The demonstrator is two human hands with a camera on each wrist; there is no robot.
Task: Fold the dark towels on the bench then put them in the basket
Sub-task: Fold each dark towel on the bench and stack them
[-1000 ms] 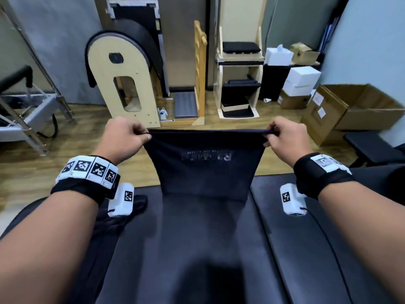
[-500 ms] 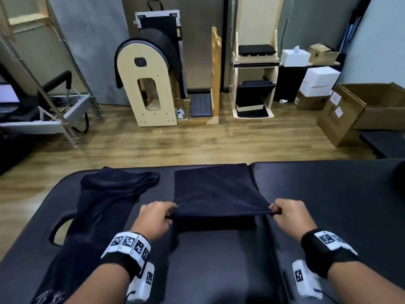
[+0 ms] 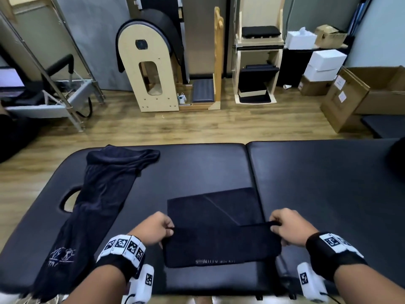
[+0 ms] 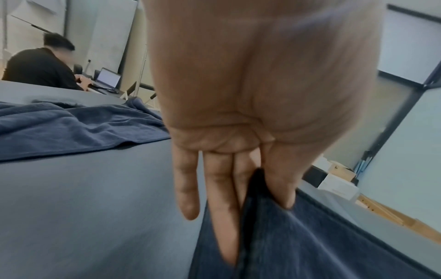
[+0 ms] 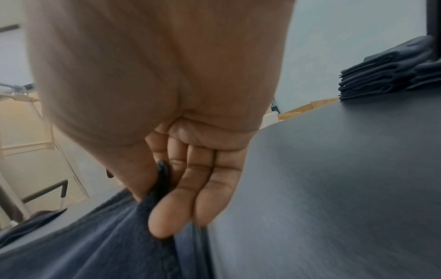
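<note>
Far left of the grips: unfolded towel (image 3: 96,207) strewn lengthwise on bench (image 3: 197,163), near end draped off the near edge, well apart from both hands; risk there = sliding off under its own weight if bench gets bumped. Left hand (image 3: 153,230): thumb over, fingers under, pinching left end of the fold line on the working towel (image 3: 219,229); left wrist view confirms cloth clamped between thumb and index, other fingers straight alongside and idle. Thin pinch, so a tug toward the body could strip the edge out and the fold drops crooked. Between the grips: fold edge stretched fairly taut, near flap with the printed band hanging toward the near bench edge, far layer flat on the pad beyond the grips with a diagonal crease showing. Risk: that crease gets locked in if laid down unsmoothed; uneven pull from either side skews the corners. Right hand (image 3: 289,227): same pinch on the right end, thumb against curled fingers with cloth between, per right wrist view. Grip sits just right of the bench seam, so the edge could snag or sag into the seam on set-down. Far right of the grips: folded stack (image 5: 391,69) on the bench, well apart. Basket not in view, so carry path can't be judged.
</note>
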